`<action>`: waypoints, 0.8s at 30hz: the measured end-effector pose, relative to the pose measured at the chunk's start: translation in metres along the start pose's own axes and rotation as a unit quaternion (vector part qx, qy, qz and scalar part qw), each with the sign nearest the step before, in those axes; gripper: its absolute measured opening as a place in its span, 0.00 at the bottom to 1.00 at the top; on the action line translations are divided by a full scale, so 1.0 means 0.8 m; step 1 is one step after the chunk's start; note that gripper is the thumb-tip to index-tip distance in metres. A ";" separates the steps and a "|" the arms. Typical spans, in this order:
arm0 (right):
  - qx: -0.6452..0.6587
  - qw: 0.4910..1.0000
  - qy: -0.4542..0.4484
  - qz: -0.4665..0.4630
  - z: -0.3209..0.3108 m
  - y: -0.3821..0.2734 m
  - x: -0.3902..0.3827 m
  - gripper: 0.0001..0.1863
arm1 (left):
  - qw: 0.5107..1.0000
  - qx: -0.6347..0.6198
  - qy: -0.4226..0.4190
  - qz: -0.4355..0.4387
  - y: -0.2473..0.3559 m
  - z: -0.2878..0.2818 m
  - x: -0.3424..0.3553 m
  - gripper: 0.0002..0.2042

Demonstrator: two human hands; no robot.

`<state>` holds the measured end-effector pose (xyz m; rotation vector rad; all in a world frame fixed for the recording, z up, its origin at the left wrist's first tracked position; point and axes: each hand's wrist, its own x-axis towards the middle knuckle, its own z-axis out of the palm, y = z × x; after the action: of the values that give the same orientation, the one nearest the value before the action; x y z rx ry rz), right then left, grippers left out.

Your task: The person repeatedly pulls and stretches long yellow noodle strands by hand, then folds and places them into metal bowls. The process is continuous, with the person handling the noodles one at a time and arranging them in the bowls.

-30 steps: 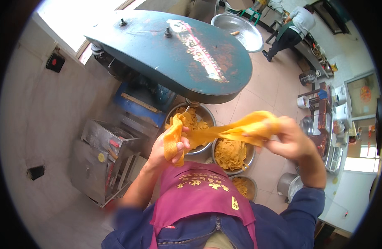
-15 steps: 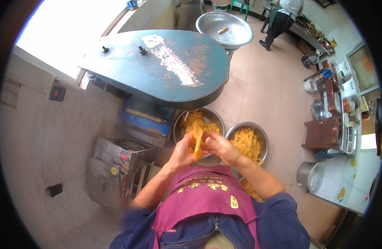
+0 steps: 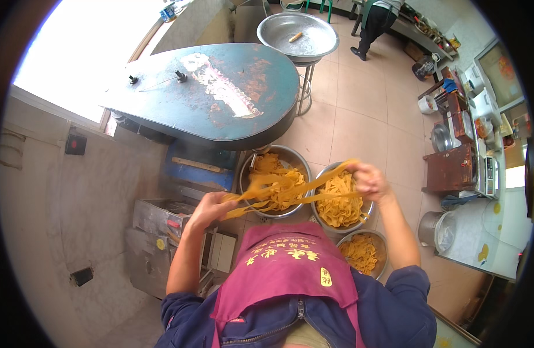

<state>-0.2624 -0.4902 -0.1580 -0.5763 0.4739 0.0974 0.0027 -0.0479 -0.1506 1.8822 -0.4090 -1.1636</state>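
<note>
A bundle of flat orange-yellow dough strips [image 3: 290, 188] is held stretched between both hands above two round steel bowls [image 3: 290, 155] filled with similar strips. Its long axis runs nearly level, rising slightly toward the right. One end is gripped by the closed left hand [image 3: 212, 204], the other by the closed right hand [image 3: 367, 178].

Both bare forearms rise from rolled-up blue sleeves and spread apart, the left hand [image 3: 206, 206] low with fingers curled closed around what it holds, the right hand [image 3: 367, 181] raised higher and further out, seemingly pinched shut, though its fingertips are hard to make out.
</note>
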 end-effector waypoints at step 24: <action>0.158 0.916 -0.363 -0.068 0.128 0.041 -0.067 0.32 | 0.881 -0.452 -0.066 0.121 0.091 0.012 -0.105 0.28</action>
<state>-0.2756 -0.4046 -0.0751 -0.2193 -0.2771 0.0924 -0.0370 -0.0399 -0.0463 0.9097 -0.1167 -1.0490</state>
